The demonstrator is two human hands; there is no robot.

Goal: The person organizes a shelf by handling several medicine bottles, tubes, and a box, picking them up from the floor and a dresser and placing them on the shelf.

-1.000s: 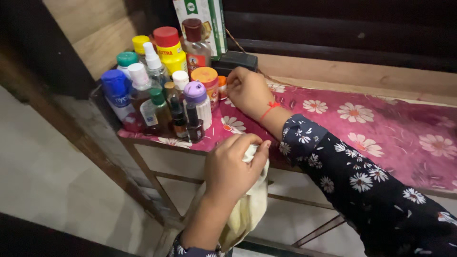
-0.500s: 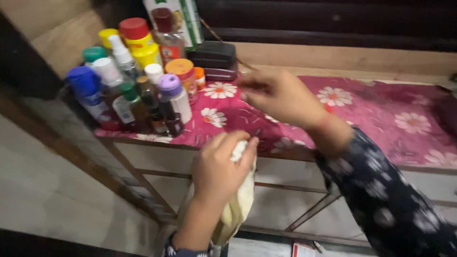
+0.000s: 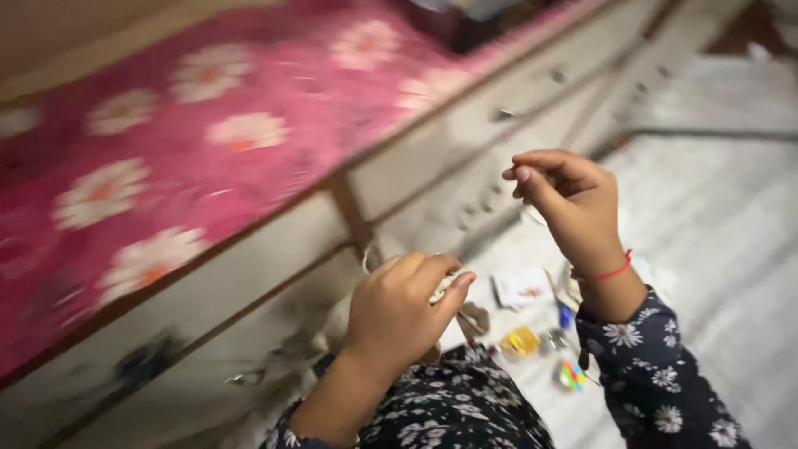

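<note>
A: From the head view, I see the left hand (image 3: 405, 309) closed around a bunched pale cloth (image 3: 445, 291), low in front of the drawer unit (image 3: 465, 179). The right hand (image 3: 573, 204) is raised, well apart from the cloth, thumb and fingertips pinched together.

B: Holding anything?

A: I cannot tell; whatever sits in that pinch is too small or blurred. My worry is that it could slip out and vanish among the small bright bits on the floor (image 3: 715, 216) beside the drawer unit. The cloth's loose end could also snag a drawer handle.

B: Anything hidden?

A: Most of the cloth, inside the fist. The pink flowered cover (image 3: 166, 158) atop the drawer unit is smeared by motion.
</note>
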